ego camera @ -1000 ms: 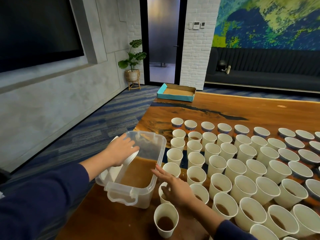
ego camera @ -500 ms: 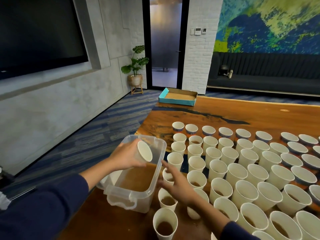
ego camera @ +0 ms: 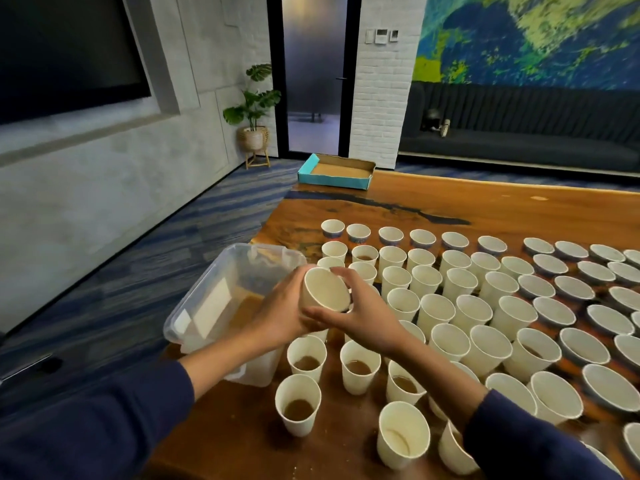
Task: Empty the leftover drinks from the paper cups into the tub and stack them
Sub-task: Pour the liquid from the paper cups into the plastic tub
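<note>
Both hands are closing round one white paper cup [ego camera: 325, 289] in the air: the left hand [ego camera: 277, 315] is wrapping it from the left with fingers curled behind its wall, and the right hand [ego camera: 360, 315] is cupping it from the right, fingers over the top rim and thumb under its lower edge. The cup is tilting with its mouth facing the wearer, and the inside is looking dry and pale. It is hovering just right of the clear plastic tub [ego camera: 207, 299], above the nearest rows of cups.

The tub is sitting at the left edge of the wooden desk [ego camera: 450, 206], partly overhanging it, with brown liquid pooling across its bottom. Dark blue sleeves are covering both forearms.

To the right of the tub, rows of white paper cups [ego camera: 485, 296] are standing upright across the desk, packed close and running off toward the right edge. Several along the near edge are holding a little brown drink, among them one [ego camera: 298, 403] near the tub's front corner and one [ego camera: 358, 365] just beyond it. Others farther back are looking empty, though for many I cannot tell.

At the far left corner of the desk a shallow teal cardboard tray [ego camera: 334, 180] is lying flat. Beyond it, a potted plant [ego camera: 254, 112] is standing by a dark doorway.
</note>
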### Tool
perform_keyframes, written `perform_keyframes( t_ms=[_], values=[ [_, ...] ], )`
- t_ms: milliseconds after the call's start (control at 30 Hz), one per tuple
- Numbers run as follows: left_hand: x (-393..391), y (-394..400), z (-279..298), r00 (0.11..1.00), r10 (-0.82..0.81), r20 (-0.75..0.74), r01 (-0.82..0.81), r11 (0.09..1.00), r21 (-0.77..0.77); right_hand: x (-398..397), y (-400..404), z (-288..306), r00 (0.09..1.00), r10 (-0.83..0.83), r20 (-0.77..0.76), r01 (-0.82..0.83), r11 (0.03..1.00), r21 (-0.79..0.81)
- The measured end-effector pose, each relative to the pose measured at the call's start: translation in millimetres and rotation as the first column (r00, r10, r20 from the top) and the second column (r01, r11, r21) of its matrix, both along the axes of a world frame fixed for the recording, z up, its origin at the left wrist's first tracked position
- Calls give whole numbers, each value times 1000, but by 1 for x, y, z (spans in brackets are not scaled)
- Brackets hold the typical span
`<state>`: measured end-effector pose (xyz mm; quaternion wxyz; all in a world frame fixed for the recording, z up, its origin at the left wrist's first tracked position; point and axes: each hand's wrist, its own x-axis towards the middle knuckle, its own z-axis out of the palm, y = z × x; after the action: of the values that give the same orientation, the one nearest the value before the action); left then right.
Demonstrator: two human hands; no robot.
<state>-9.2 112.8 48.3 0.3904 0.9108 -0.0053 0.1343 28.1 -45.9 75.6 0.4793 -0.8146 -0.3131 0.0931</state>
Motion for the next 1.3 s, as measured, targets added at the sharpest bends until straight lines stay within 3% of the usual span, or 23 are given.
perform_keyframes(
  t_ms=[133,267,400,867,1300],
  values=[
    [-11,-11,-4,987,-121,-106,133,985,114,-1,-18,-5,998,-32,48,40,983,-178],
    [-25,0,-20,923,-200,-328,322,869,376,-8,-44,-17,998,6,63,15,945,-327],
    [-45,4,-37,929,-143,-342,308,812,496,-22,-61,-38,994,61,93,-14,899,-437],
    [-69,-19,-73,860,82,-504,215,836,504,-43,-56,-98,965,216,148,-52,713,-699],
    [-69,-26,-90,853,187,-488,117,841,527,-37,-58,-114,956,259,138,-75,671,-738]
  ],
)
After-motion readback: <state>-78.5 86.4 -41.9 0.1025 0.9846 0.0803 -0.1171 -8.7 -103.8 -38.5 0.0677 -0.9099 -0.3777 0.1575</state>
